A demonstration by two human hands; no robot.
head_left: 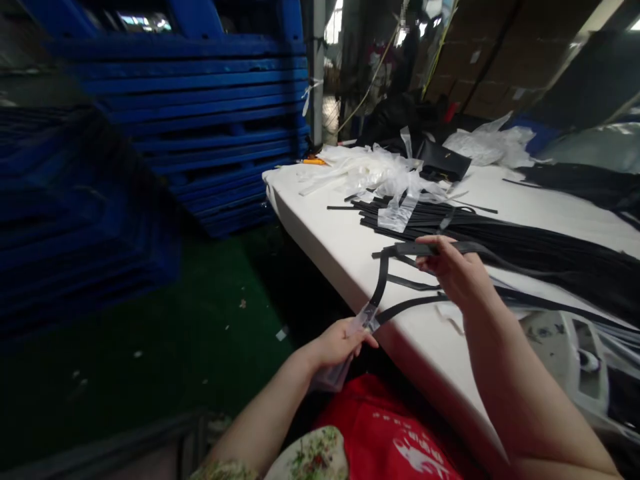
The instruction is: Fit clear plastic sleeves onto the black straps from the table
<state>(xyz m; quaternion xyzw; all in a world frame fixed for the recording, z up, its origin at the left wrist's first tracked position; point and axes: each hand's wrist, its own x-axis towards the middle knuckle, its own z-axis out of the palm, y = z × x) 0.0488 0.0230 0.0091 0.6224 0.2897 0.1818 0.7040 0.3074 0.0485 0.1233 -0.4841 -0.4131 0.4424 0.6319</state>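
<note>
Evidently both hands are closed: the left hand [343, 341] on clear plastic [367, 316], the right hand [453, 261] on a black strap [383, 277].
Where the strap meets the plastic its end is hard to make out, and the left fingers hide how the plastic is folded; the right thumb covers part of the strap, and a dark greenish bit beneath it is too small to tell. From the left hand, the strap leaves at one o'clock, bends at the table [320, 233] edge side, and reaches the right hand from nine o'clock. The right hand pinches it with no visible gap. At three o'clock from that hand, a bundle of black straps [540, 243] is cut off by the frame.
</note>
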